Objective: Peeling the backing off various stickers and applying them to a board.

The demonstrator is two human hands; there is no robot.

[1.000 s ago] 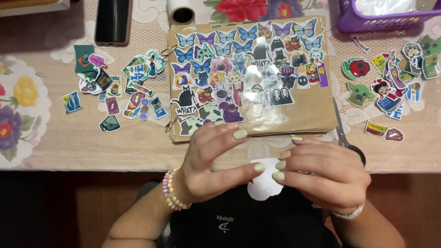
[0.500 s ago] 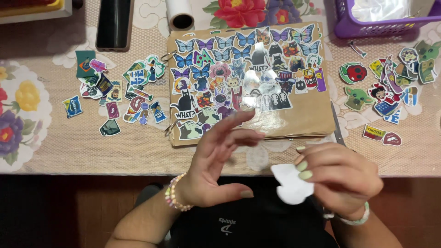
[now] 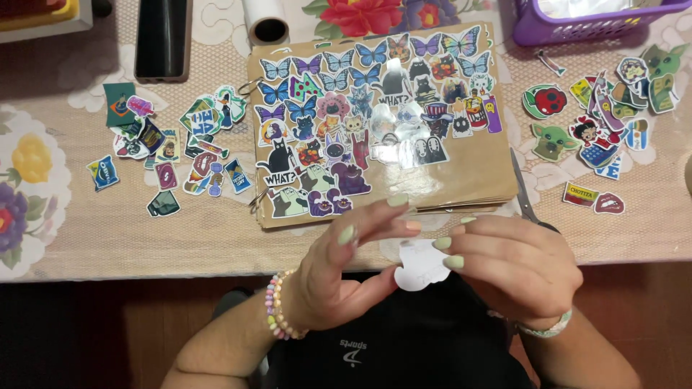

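pinching a white sticker backing [image 3: 422,264], long axis level, right hand [image 3: 515,268]; left hand [image 3: 339,277] spread.

A table [image 3: 216,238] carries everything; it is covered with a beige lace-pattern cloth with big printed flowers. In the middle lies a brown ring-bound notebook [image 3: 461,180], its cover nearly full of stickers. Left of it there is a loose group of stickers [image 3: 173,148], lying flat on the cloth. Right of the notebook lies a second group of stickers [image 3: 602,122]. A pair of scissors [image 3: 525,194] lies just beside the right edge of the notebook. At the far edge lie a dark phone [image 3: 162,36], a white roll [image 3: 264,18] and a purple basket [image 3: 591,21]. A yellow object [image 3: 43,11] rests in the far left corner
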